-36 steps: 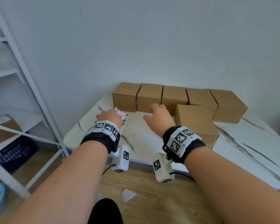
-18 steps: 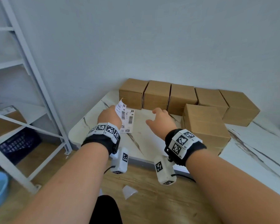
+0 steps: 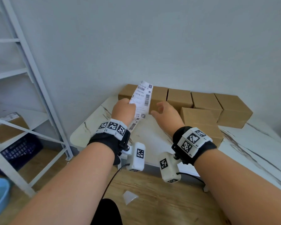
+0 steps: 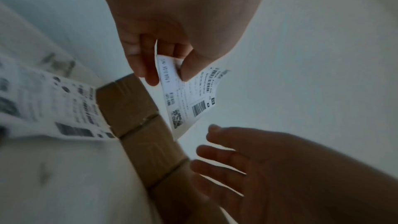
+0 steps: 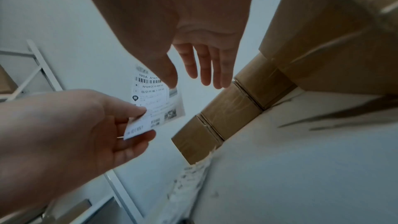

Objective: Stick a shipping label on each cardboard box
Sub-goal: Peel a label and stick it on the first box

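White wall backs a marble-patterned table [image 3: 258, 148]; a white metal shelf frame [image 3: 39, 88] stands at far left. Next, the left hand [image 3: 123, 109] pinches a shipping label [image 3: 142, 99] by its lower end, held upright in the air above the table's near-left corner. This paper looks light and floppy, likely best gripped at an edge. Just right, the right hand [image 3: 166, 113] hovers with fingers spread, empty. Six cardboard boxes [image 3: 201, 114] sit beyond: five in a row, one in front.
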Motion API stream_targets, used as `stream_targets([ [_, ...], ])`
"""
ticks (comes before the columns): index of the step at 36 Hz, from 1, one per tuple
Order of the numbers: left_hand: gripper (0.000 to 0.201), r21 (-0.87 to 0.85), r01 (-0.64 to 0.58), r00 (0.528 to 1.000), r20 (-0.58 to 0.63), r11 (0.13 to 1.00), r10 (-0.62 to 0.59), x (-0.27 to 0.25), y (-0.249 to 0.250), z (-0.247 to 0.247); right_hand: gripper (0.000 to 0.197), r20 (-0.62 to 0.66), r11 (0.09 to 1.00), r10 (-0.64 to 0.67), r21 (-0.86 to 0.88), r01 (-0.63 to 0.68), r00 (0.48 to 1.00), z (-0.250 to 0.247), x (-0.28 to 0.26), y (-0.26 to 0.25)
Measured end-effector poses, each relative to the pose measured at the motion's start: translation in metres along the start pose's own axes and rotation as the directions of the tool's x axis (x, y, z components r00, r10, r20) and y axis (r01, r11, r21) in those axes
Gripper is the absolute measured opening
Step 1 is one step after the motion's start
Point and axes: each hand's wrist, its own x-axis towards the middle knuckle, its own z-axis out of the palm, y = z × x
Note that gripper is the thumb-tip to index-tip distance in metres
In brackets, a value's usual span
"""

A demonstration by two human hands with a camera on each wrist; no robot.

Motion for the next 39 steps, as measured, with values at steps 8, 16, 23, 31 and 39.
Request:
stream_targets([
  [8, 0.022, -0.311, -0.006, 0.988, 0.146, 0.950, 0.054, -0.025, 0.042, 0.024, 0.028, -0.166, 0.954, 0.057, 0.298, -0.005, 0.984, -0.055, -0.006, 0.003],
  [16, 0.020, -0.380, -0.073, 0.978, 0.155, 0.922, 0.141, -0.038, 0.068, 0.054, 0.020, -0.150, 0.944, 0.054, 0.329, -0.001, 0.987, -0.084, -0.020, 0.035],
  [23, 0.018, -0.384, -0.111, 0.971, 0.153, 0.917, 0.182, -0.049, 0.088, 0.076, 0.015, -0.143, 0.947, 0.068, 0.322, -0.019, 0.987, -0.101, -0.029, 0.063],
  [31, 0.021, -0.257, -0.193, 0.947, 0.206, 0.947, 0.249, -0.057, 0.104, 0.099, 0.005, -0.284, 0.912, 0.068, 0.406, 0.055, 0.956, -0.131, -0.033, 0.079],
  [39, 0.016, -0.225, -0.223, 0.948, 0.179, 0.949, 0.265, -0.059, 0.111, 0.113, 0.014, -0.239, 0.879, 0.130, 0.477, 0.000, 0.962, -0.135, -0.038, 0.090],
])
